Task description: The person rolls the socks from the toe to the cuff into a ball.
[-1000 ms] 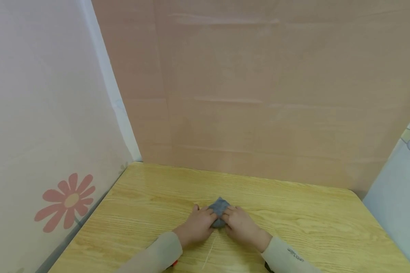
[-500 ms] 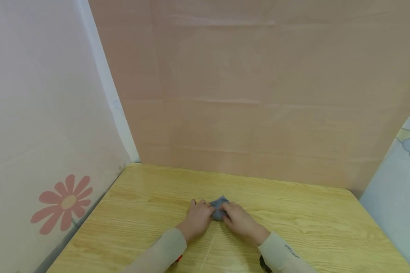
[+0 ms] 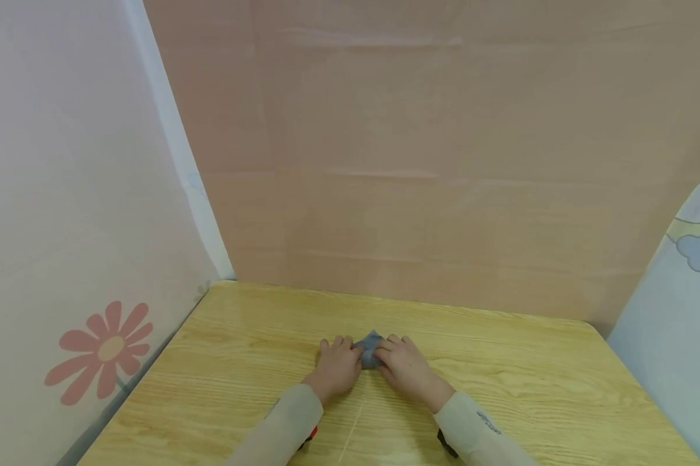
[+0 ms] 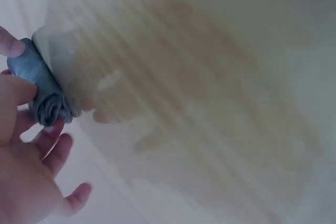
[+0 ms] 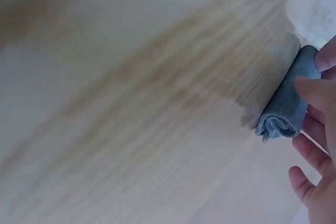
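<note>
A small blue-grey cloth [image 3: 370, 346] lies rolled up on the wooden table [image 3: 501, 382], between my two hands. My left hand [image 3: 337, 362] holds its left end and my right hand [image 3: 401, 364] holds its right end. In the left wrist view the cloth [image 4: 42, 85] is a tight roll with a spiral end; my left hand [image 4: 26, 182] pinches it with thumb and forefinger, the other fingers spread. In the right wrist view my right hand [image 5: 320, 182] pinches the roll [image 5: 289, 106] the same way.
A pink backdrop [image 3: 414, 162] closes off the table's far edge. At the left stands a white panel with a red flower [image 3: 101, 346], and a pale panel with a blue cloud [image 3: 696, 252] stands at the right. Bare wood surrounds the hands.
Both hands have moved a little farther from me with the cloth. Less of the cloth shows between them now, and the roll looks tighter.
</note>
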The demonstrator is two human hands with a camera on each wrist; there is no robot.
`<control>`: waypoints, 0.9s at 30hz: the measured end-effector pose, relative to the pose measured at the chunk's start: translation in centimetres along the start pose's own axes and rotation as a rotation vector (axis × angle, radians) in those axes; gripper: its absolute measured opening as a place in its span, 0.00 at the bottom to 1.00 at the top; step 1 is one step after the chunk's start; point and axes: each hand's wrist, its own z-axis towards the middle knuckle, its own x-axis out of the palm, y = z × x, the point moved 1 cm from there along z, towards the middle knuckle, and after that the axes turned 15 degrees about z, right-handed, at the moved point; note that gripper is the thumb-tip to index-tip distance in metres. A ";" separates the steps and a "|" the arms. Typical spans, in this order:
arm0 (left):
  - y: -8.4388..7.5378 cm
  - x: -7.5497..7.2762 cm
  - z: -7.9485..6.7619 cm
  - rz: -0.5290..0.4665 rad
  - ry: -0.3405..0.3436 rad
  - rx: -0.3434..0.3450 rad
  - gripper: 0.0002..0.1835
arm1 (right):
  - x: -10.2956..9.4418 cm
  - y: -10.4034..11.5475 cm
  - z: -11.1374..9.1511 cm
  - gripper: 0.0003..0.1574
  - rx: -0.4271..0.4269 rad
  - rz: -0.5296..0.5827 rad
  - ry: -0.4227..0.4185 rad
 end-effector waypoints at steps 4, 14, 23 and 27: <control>-0.2 -0.3 -0.1 0.004 -0.085 -0.021 0.11 | 0.1 -0.4 0.6 0.14 -0.006 0.015 -0.007; -0.7 -0.5 0.0 0.083 -0.052 -0.063 0.15 | 0.3 -0.6 1.0 0.10 0.098 0.216 0.001; 0.1 -0.2 0.0 -0.014 -0.067 -0.032 0.08 | -0.2 -0.3 1.0 0.14 0.277 0.479 0.091; 0.3 -0.3 -0.1 -0.078 -0.078 -0.015 0.05 | -0.4 -0.2 0.8 0.09 0.166 0.371 0.012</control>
